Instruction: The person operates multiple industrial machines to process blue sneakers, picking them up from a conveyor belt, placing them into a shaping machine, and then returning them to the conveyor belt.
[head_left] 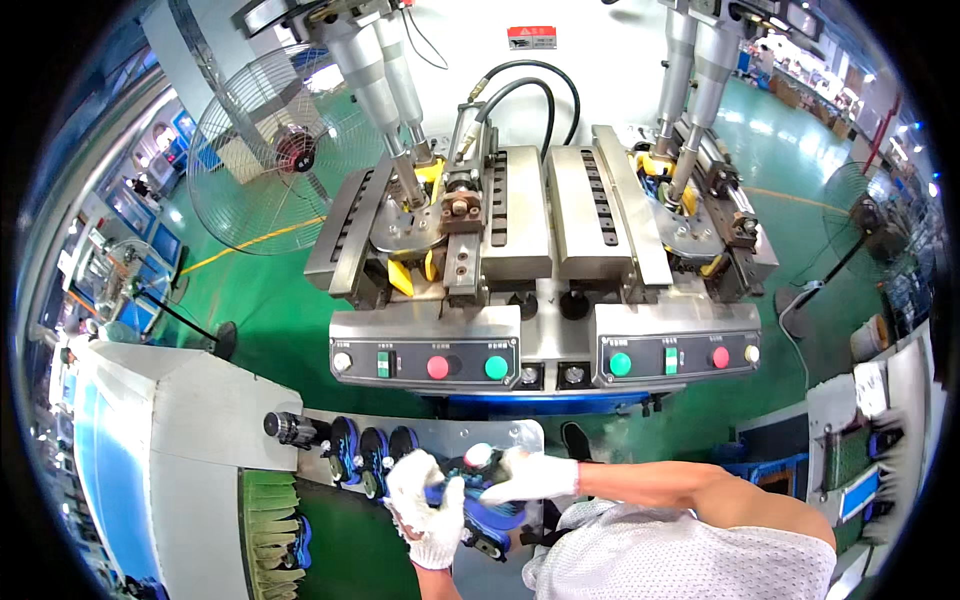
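On the green floor stands a pale metal table bearing dark shoes. Over it, the white-gloved left hand curls around a blurred, blue-and-black shoe; the gloved right hand is partly curled beside it, its grip unclear.

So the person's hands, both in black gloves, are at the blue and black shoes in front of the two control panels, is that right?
Not quite: the head view shows white gloves, not black, on the left hand and right hand; the rest is right.
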